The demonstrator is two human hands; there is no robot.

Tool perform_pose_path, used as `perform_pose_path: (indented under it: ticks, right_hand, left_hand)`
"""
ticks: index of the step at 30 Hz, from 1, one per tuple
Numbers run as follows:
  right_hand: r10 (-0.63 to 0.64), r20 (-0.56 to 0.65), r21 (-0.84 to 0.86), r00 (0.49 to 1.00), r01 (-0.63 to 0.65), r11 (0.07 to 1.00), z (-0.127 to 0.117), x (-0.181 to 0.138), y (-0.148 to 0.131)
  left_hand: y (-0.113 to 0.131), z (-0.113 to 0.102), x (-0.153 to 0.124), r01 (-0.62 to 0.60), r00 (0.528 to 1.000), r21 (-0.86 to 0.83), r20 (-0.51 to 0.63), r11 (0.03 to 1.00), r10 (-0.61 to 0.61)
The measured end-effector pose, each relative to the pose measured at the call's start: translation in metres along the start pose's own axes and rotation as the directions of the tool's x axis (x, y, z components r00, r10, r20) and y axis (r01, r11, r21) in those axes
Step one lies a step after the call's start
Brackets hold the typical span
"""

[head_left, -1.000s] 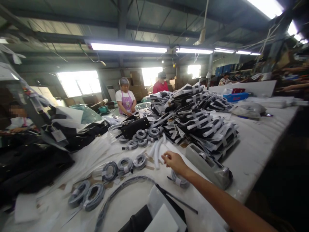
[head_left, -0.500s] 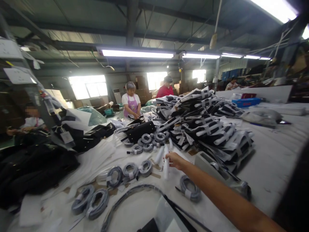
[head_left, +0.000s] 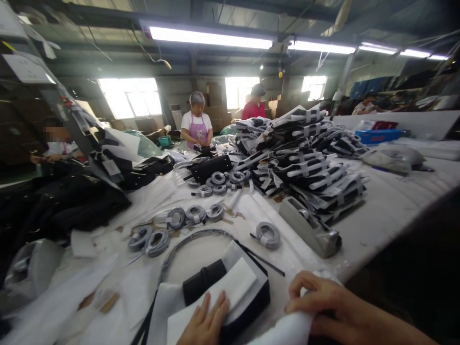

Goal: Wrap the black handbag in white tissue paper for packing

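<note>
My left hand (head_left: 204, 322) lies flat, fingers stretched out, on a white sheet (head_left: 219, 294) that covers a black bag (head_left: 230, 292) at the near table edge. My right hand (head_left: 319, 299) is closed around a white roll of wrapping (head_left: 287, 330) just right of the bag. A grey strap (head_left: 190, 239) curves away from the bag across the white table (head_left: 388, 211). Beyond it lie several coiled grey straps (head_left: 268, 234) and a grey tape dispenser (head_left: 309, 227).
A tall pile of wrapped black-and-white items (head_left: 309, 153) fills the table's middle right. Black bags (head_left: 64, 201) heap at the left. Two people (head_left: 197, 125) work at the far end, and another person (head_left: 57, 143) sits at the left. A blue box (head_left: 377, 135) stands at the far right.
My right hand has pulled back from the white rolls mid-table to the near edge, holding a white roll. My left hand has come into view on the bag. The view has tilted down.
</note>
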State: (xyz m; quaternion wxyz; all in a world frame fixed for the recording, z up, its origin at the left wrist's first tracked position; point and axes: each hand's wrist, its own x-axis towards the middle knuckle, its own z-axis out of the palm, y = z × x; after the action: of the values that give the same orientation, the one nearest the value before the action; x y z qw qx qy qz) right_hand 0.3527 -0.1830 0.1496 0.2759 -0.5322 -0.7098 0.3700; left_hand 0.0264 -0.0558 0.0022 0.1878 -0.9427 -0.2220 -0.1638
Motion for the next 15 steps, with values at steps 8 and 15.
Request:
perform_pose_path:
  ticks: [8,15]
  right_hand:
    - [-0.521,-0.154,-0.498,0.84,0.39,0.775,0.105,0.03,0.037]
    - [-0.67,-0.435,-0.706,0.601,0.234,0.668,0.172,0.067,0.051]
  left_hand:
    - [-0.013,-0.05,0.026,0.118,0.955,-0.264,0.293,0.957,-0.037]
    - [-0.01,-0.034,0.015,0.098,0.979,-0.225,0.194,0.969,-0.054]
